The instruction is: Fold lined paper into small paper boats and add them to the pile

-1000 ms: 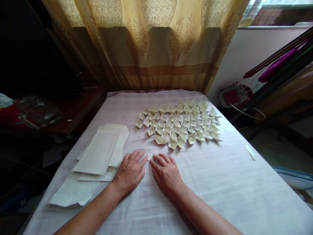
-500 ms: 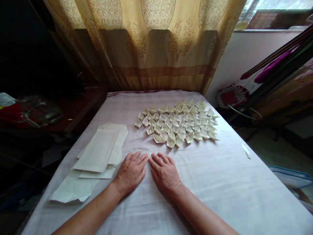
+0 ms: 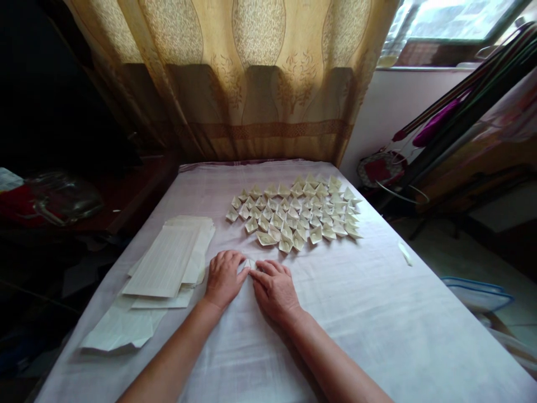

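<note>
Far left, paper stack (image 3: 161, 266) on the cloth (image 3: 369, 324), then left hand (image 3: 223, 278) at the folded piece (image 3: 249, 263), fingers together, thumb apart by its near edge. Piece lies flat between both hands' fingertips, just short of the boats (image 3: 293, 215); right hand (image 3: 277, 290) is palm down at its right side, index extended, can't tell if either hand pinches it. Far right: white strip (image 3: 405, 254) near the edge.
</note>
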Demonstrator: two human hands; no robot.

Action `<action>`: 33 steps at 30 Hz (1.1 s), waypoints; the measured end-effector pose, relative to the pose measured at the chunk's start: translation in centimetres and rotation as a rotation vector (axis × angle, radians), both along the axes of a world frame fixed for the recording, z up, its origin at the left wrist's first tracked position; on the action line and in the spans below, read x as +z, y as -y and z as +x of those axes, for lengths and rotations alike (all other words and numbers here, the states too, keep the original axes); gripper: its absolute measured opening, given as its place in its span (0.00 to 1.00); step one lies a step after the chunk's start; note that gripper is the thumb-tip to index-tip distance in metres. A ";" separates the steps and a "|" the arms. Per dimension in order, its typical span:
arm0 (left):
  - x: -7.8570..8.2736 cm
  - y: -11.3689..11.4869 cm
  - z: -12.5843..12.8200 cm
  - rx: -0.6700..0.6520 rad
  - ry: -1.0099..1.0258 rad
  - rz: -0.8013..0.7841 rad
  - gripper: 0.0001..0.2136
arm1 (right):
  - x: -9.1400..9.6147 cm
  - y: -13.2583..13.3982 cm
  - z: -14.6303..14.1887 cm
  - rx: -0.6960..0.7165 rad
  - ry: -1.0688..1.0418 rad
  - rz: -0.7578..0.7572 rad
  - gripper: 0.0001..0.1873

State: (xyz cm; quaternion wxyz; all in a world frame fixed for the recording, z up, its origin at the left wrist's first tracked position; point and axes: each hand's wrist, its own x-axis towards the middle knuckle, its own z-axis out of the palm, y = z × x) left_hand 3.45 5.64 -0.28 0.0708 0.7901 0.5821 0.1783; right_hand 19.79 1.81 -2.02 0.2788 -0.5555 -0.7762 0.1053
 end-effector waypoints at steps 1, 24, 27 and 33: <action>-0.1 0.0 0.1 0.019 0.008 -0.002 0.07 | -0.1 0.0 0.0 -0.004 -0.009 0.016 0.16; -1.5 1.8 0.6 -0.003 0.280 -0.105 0.04 | -0.7 0.0 0.2 -0.170 -0.323 0.003 0.05; -1.3 1.8 0.5 -0.041 0.289 -0.121 0.03 | -0.6 0.0 0.3 -0.155 -0.326 0.002 0.03; -1.3 1.8 0.4 -0.092 0.291 -0.141 0.04 | -0.3 -0.1 0.7 -0.054 -0.304 -0.017 0.04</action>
